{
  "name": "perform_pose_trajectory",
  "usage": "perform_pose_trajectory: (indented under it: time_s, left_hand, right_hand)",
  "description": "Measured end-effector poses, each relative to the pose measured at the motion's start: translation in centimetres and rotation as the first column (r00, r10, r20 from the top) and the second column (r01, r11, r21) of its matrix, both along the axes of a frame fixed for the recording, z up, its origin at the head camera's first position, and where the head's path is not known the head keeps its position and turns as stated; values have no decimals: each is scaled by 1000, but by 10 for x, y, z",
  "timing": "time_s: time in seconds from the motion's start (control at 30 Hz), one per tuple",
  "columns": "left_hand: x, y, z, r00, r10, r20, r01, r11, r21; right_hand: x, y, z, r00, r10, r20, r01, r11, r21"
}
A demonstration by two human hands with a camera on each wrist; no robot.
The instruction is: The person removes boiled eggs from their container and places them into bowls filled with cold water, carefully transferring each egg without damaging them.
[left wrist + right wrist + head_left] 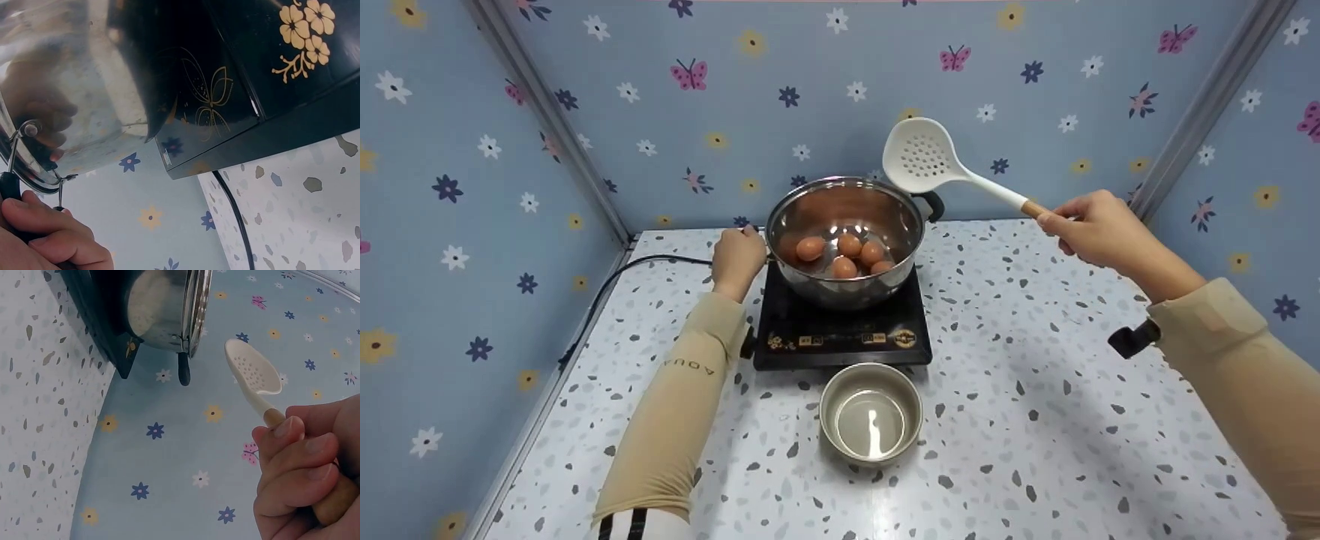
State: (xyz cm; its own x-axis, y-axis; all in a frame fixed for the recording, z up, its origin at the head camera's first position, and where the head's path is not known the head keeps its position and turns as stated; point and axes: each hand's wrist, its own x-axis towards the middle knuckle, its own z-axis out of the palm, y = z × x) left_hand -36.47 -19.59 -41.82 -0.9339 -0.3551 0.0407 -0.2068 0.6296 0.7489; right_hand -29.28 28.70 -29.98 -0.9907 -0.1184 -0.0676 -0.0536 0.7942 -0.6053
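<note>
A steel pot (840, 289) stands on a black induction cooker (840, 352), with several brown eggs (844, 268) lying at its bottom. My left hand (737, 259) grips the pot's left black handle; in the left wrist view the fingers (62, 239) curl round it. On the right, my right hand (1099, 229) holds a white slotted skimmer (921, 156) by its wooden handle (274, 417). The skimmer's perforated head is raised over the pot's far right rim, close to the other black handle (934, 205). A round metal bowl (871, 454) sits in front of the cooker.
A black power cord (615, 281) runs left from behind the pot along the speckled tabletop (1020, 450). Blue flowered wall panels (810, 75) close in the table at the back and both sides. A small black strap end (1132, 339) sticks out from the right cuff.
</note>
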Motion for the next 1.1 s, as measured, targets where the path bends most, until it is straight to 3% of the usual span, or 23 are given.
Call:
perform_pose_trajectory:
  time_s: [0.47, 1.1]
  left_hand:
    - [-1, 1, -1, 1000, 11, 18, -11, 1000, -11]
    - [-2, 1, 2, 999, 17, 31, -16, 999, -39]
  right_hand:
    - [-11, -26, 18, 999, 42, 34, -43, 998, 43]
    - [-27, -56, 26, 994, 59, 88, -73, 985, 156]
